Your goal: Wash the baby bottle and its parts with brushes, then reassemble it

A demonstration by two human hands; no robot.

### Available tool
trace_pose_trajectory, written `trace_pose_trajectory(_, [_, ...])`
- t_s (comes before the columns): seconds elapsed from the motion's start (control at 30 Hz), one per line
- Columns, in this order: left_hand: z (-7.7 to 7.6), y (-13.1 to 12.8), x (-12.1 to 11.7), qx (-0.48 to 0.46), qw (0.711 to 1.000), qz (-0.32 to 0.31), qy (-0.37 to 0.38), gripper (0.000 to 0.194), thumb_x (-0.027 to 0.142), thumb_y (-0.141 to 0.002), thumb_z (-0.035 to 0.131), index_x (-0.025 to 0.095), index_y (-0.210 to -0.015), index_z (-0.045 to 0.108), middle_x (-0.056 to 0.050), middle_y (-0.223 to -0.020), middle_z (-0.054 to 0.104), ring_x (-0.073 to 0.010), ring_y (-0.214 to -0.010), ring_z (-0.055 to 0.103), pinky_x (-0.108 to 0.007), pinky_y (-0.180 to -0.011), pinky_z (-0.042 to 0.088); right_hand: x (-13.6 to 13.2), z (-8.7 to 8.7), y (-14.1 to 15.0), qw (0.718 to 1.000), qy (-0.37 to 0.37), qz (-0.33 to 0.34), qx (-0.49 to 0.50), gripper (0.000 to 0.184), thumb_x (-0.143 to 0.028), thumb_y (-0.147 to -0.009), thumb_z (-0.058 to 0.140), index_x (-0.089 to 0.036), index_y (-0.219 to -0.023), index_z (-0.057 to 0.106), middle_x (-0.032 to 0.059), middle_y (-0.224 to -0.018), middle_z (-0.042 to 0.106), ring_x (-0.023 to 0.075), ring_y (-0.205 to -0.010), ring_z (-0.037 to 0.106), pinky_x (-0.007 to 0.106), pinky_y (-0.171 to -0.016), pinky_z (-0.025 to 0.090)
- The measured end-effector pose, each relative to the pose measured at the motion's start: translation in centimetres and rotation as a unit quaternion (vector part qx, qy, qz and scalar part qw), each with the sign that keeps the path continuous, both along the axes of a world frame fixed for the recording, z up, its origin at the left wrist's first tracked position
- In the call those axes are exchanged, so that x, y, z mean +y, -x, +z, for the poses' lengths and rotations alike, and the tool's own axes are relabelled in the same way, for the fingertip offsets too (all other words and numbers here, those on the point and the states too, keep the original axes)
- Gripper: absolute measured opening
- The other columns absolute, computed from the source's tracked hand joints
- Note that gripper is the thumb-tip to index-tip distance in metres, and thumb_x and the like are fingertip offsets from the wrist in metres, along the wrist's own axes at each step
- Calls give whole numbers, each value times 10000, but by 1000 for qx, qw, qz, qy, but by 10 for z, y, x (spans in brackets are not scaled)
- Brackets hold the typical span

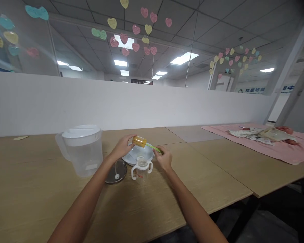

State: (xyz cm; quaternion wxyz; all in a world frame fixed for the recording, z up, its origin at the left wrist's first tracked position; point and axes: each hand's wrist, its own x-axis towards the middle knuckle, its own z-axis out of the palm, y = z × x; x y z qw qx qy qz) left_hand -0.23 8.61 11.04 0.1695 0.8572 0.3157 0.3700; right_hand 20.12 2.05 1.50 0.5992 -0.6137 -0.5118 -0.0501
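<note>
Two bare forearms (88, 199) reach from seven and five o'clock over a pale wooden surface (131, 216). The left hand (123, 147) has its grip closed around an amber see-through cylinder (140, 141); the right hand (165, 159) pinches a slim green rod (153, 147) whose whitish end meets the cylinder's four-o'clock end, though whether it enters I cannot tell. Both are held over a white rounded bowl (129, 157). At the bowl's six o'clock stands a clear bottle with two white handles (142, 173); at the bottle's nine, a dark shiny disc (110, 176), and beyond it, toward ten, a large translucent plastic pitcher (82, 155).
</note>
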Motion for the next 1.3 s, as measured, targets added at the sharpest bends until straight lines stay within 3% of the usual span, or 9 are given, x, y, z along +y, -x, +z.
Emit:
trace_pose_trajectory(0.17, [3,2,-6,-16,996,-60,60,463,306,-751,517,162,-1190,501,-111,-1236,574,-243,-1105,561,-400,-924,468,0,0,-1,1000,-22,-9,10,294,-420,-725,563,-198,-837,719,45,-839,713,183,-729,610,283,-678,450])
trace_pose_trajectory(0.3, [6,3,-12,-12,994,-55,92,443,322,-726,552,181,-1142,491,-107,-1215,579,-235,-1020,609,-399,-873,501,2,-3,-3,999,-34,17,30,315,-436,-723,567,-193,-851,720,54,-844,714,181,-725,612,279,-666,454])
trace_pose_trajectory(0.57, [9,2,-11,-45,993,-78,77,390,330,-703,619,194,-1052,509,-72,-1120,619,-204,-907,648,-360,-794,542,4,-6,-2,996,-39,52,64,319,-425,-743,566,-184,-889,717,64,-887,706,181,-769,613,273,-682,450])
trace_pose_trajectory(0.93, [16,2,-15,-51,990,-90,91,454,318,-678,660,200,-1104,560,-65,-1097,639,-203,-931,636,-390,-854,527,-10,4,-3,999,-47,-12,-16,244,-401,-734,585,-205,-776,724,28,-764,692,160,-684,579,293,-731,399])
trace_pose_trajectory(1.3, [16,3,-13,-10,995,-68,73,454,364,-690,617,185,-1103,557,-69,-1132,636,-221,-983,622,-352,-844,517,-2,-2,-2,995,-40,23,93,235,-387,-679,617,-191,-763,715,39,-784,715,193,-722,628,281,-654,458])
